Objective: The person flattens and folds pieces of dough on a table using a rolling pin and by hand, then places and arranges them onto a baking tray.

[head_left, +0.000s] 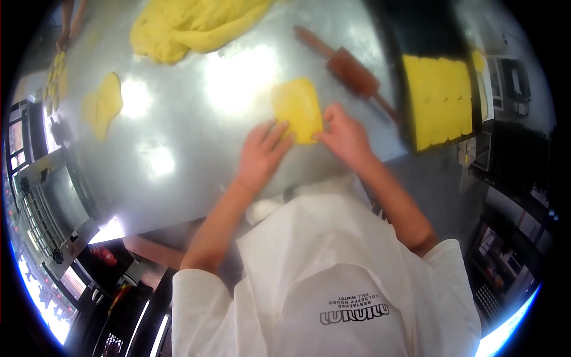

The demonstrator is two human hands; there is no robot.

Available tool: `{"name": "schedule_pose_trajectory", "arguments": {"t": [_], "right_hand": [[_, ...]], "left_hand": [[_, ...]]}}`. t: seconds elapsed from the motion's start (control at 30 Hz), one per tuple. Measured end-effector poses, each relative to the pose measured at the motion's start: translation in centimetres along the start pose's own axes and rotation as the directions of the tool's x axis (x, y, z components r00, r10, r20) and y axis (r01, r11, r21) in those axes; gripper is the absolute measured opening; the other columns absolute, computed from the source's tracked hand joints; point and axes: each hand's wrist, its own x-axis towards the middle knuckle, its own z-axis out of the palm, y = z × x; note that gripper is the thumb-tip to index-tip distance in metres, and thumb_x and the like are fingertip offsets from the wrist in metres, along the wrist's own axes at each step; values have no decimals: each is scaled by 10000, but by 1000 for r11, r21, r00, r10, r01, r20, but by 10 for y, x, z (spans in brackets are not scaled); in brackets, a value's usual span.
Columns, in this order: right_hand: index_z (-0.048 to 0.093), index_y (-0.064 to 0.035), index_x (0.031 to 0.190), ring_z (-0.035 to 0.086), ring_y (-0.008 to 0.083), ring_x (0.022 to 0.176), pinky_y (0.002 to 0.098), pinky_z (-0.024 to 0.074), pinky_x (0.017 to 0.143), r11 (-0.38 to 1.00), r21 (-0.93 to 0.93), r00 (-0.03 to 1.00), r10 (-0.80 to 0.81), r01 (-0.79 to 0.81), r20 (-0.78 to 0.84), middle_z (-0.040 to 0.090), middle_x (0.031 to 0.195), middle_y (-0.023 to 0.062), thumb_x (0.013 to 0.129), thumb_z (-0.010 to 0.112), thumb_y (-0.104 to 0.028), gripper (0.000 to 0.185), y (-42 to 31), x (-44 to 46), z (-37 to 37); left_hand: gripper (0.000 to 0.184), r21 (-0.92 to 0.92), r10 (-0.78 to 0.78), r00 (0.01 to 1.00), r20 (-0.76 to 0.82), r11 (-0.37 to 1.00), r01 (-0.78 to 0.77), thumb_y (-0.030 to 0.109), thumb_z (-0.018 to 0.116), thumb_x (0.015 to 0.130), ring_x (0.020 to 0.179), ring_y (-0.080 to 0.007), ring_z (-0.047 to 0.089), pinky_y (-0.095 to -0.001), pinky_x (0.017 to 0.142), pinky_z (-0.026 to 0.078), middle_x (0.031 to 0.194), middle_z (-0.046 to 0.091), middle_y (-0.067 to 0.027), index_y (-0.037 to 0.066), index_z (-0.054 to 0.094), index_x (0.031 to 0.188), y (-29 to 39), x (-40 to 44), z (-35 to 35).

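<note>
A flat, rounded piece of yellow dough (297, 107) lies on the shiny metal table (184, 190) in front of the apron. On its near left edge rest the fingertips of my left hand (263, 153), with the fingers a little apart. My right hand (346, 137) pinches the near right edge of the same piece between thumb and finger. Beyond my right hand lies a brown rolling pin (354, 72), slanted and touched by neither hand.
A big mass of yellow dough (190, 27) sits at the far side. Another flat piece (106, 106) is at the left. At the right stands a dark tray (410, 128) with several joined yellow dough pieces. Another person's hands (64, 37) show at the far left.
</note>
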Motion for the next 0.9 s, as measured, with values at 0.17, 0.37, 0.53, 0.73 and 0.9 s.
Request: {"name": "schedule_pose_trajectory", "arguments": {"t": [0.17, 0.37, 0.53, 0.73, 0.9], "right_hand": [[526, -86, 1076, 702, 374, 874, 469, 532, 738, 1000, 1, 1000, 6, -6, 17, 703, 896, 130, 727, 945, -357, 609, 0, -1, -1], [547, -88, 1064, 694, 377, 889, 451, 534, 775, 993, -115, 999, -42, 39, -21, 695, 921, 142, 772, 909, -313, 517, -14, -2, 1], [570, -74, 1011, 675, 385, 805, 465, 534, 724, 993, 117, 999, -22, 19, 25, 678, 865, 121, 806, 883, -294, 434, -9, 4, -16], [587, -59, 984, 642, 347, 878, 458, 508, 764, 892, 33, 869, -431, 452, -241, 660, 925, 122, 842, 823, -208, 312, -43, 70, -6], [581, -70, 896, 618, 347, 886, 454, 492, 786, 862, -188, 826, -506, 471, -249, 635, 890, 108, 798, 844, -218, 317, -51, 109, 21]], "left_hand": [[410, -43, -31, 999, 43, 999, 33, 109, 818, 818, 1256, -364, 593, -507, 1025, 518, 1366, 658, -91, 104, 731, 1219, 11, 0, -8], [405, -17, -27, 998, 65, 999, 28, 93, 794, 842, 1268, -377, 584, -506, 1054, 498, 1394, 645, -108, 87, 722, 1241, 13, 0, -9], [477, -130, -105, 994, 30, 986, 108, 74, 765, 868, 1313, -401, 568, -512, 1083, 478, 1410, 632, -143, 59, 662, 1334, 15, -5, -13], [530, -162, -195, 981, -4, 968, 192, 65, 749, 875, 1333, -416, 560, -510, 1095, 469, 1439, 606, -171, 28, 614, 1387, 21, -6, -6], [502, -166, -232, 973, -18, 960, 226, 63, 749, 870, 1317, -417, 567, -508, 1094, 471, 1423, 612, -172, 28, 633, 1357, 25, -13, -5]]}}
